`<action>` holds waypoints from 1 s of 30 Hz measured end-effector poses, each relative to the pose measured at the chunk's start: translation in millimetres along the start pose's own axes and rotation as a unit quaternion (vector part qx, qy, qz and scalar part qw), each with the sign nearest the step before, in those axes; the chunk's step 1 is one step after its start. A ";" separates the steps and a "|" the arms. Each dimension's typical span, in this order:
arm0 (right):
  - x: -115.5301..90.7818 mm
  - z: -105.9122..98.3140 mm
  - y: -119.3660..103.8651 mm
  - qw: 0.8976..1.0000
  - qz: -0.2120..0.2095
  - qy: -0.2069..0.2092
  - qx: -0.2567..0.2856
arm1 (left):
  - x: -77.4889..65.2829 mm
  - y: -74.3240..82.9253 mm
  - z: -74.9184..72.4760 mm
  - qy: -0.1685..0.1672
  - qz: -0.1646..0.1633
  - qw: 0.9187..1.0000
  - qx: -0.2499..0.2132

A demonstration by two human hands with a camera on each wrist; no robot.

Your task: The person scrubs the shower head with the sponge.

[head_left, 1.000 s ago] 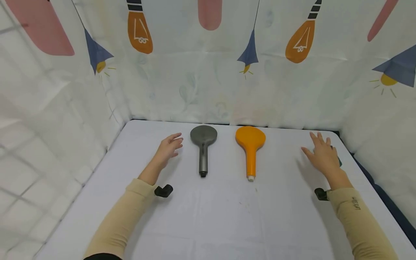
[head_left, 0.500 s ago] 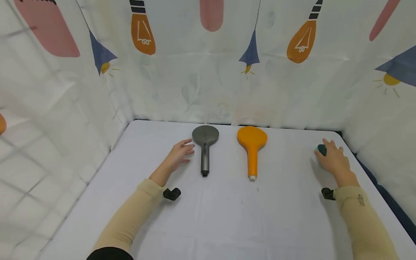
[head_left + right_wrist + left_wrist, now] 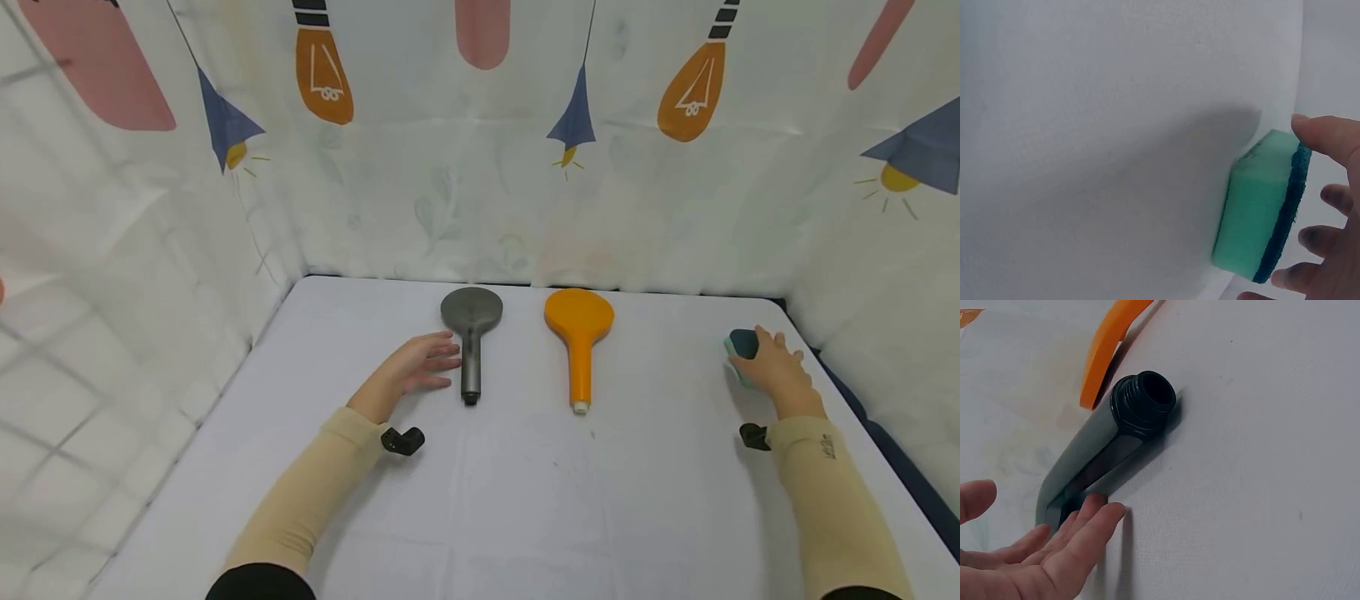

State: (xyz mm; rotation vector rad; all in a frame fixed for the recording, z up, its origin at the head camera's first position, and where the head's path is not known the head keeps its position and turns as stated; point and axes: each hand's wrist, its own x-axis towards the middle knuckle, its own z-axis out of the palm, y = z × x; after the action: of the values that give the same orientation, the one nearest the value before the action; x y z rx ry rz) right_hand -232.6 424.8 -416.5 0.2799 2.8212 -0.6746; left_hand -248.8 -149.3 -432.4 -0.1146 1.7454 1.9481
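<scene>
A grey shower head [image 3: 471, 310] lies on the table with its handle towards the person. My left hand [image 3: 412, 367] is just left of that handle, fingers spread and relaxed. In the left wrist view those fingertips [image 3: 1113, 515] overlap the lower part of the grey handle, whose threaded end [image 3: 1147, 397] faces the camera. Far to the right, my right hand [image 3: 780, 375] reaches over a green sponge [image 3: 742, 342] with a dark scouring side. The right wrist view has the thumb [image 3: 1319, 134] at the sponge's upper edge, while the other fingers stand apart behind the scouring layer.
An orange shower head [image 3: 578, 312] lies right of the grey one, its white-tipped handle pointing the same way. A white cloth covers the table [image 3: 525, 500]. Fabric curtains [image 3: 450, 200] printed with lamps and bulbs rise along the back and sides.
My left hand has moved right, up to the grey handle. My right hand has shifted right and slightly nearer, leaving more of the sponge in sight. The shower heads have stayed put.
</scene>
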 end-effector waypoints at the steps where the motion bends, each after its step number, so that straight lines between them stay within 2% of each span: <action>1: 0.6 0.4 0.3 1.000 0.004 0.000 0.000 | 0.1 0.1 0.6 -0.002 -0.005 1.000 -0.005; 7: 5.9 2.5 1.8 1.000 0.011 -0.013 0.001 | 2.2 1.4 6.1 0.002 -0.031 0.999 -0.028; 13: 6.9 2.7 3.7 1.000 0.005 -0.021 -0.019 | 7.5 0.0 9.8 0.009 -0.040 0.998 -0.057; 22: 5.1 4.0 4.5 0.999 -0.015 -0.005 -0.036 | 7.3 0.6 9.5 0.014 -0.038 0.994 -0.100; 30: 2.4 5.4 3.7 0.998 -0.028 0.033 -0.038 | 2.2 3.9 8.0 -0.004 -0.034 0.982 -0.187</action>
State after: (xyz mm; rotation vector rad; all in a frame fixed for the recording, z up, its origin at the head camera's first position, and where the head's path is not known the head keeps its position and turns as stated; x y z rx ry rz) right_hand -233.0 425.8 -423.4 0.2128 2.9197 -0.5779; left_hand -250.2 -141.2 -428.4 -0.2933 1.3330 2.1980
